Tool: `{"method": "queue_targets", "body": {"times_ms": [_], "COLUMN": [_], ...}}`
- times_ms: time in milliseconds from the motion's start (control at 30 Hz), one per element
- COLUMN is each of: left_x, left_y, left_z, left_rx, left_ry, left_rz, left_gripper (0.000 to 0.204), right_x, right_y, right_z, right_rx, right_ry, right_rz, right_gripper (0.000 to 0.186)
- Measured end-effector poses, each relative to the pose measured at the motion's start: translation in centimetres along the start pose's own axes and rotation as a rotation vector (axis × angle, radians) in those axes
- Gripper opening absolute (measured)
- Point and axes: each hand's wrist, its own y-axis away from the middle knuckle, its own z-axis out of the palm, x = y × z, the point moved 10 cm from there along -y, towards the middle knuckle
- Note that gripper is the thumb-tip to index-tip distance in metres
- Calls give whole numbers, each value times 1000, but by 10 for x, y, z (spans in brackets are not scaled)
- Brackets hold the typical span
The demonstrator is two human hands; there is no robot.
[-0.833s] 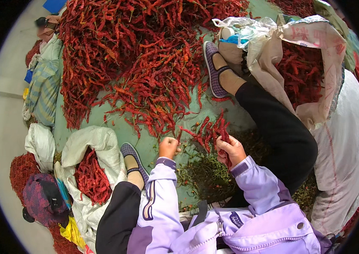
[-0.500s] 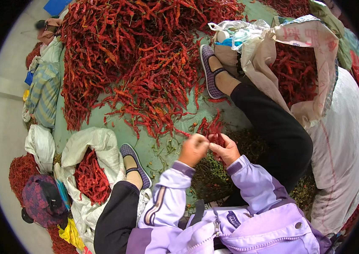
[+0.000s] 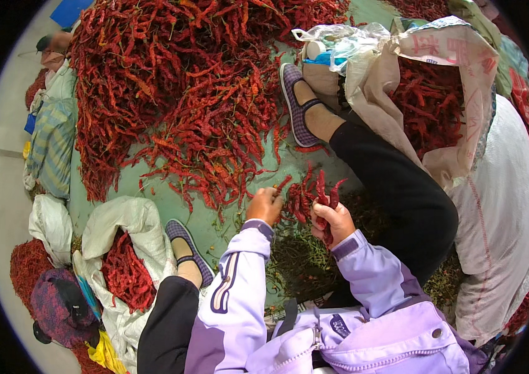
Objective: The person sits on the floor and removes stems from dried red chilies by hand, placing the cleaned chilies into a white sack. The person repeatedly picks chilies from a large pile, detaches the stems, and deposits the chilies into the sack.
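Right hand [image 3: 334,219] is gripping a chili bunch [image 3: 322,198] pointing upward; left hand [image 3: 266,204], fingers curled on one chili [image 3: 282,182], is sitting just left.

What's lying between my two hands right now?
In the head view, a small loose clump of red chillies lies between the left hand and the right hand, which grips a bunch of chillies.

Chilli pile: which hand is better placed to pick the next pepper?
Probably the left hand: it looks free and lies nearer the chilli pile. The right hand is full, gripping a bunch of chillies.
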Motion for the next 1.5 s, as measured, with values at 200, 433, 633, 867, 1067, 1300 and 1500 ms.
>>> {"method": "queue_targets", "body": {"times_ms": [200, 433, 633, 867, 1067, 1300, 1500], "left_x": [-1, 113, -35, -14, -41, 1, 65], "left_y": [27, 77, 53, 67, 62, 60, 78], "left_z": [-19, -12, -36, 12, 22, 5, 5], "left_rx": [-110, -131, 114, -128, -333, -241, -259], "left_ry": [839, 388, 192, -239, 682, 1124, 618], "left_rz": [-211, 415, -10, -14, -305, -264, 163], "left_gripper": [19, 19, 19, 30, 16, 16, 13], "right_x": [-7, -27, -34, -22, -24, -12, -1], "right_y": [1, 1, 9, 4, 1, 0, -4], "right_z": [-9, -17, -9, 2, -3, -4, -3], "right_rx": [60, 101, 100, -27, -6, 37, -23], "right_ry": [80, 271, -17, -151, -9, 57, 221], "right_rz": [-51, -284, -108, -101, -154, -104, -110], "right_gripper": [19, 9, 9, 4, 6, 9, 11]}}
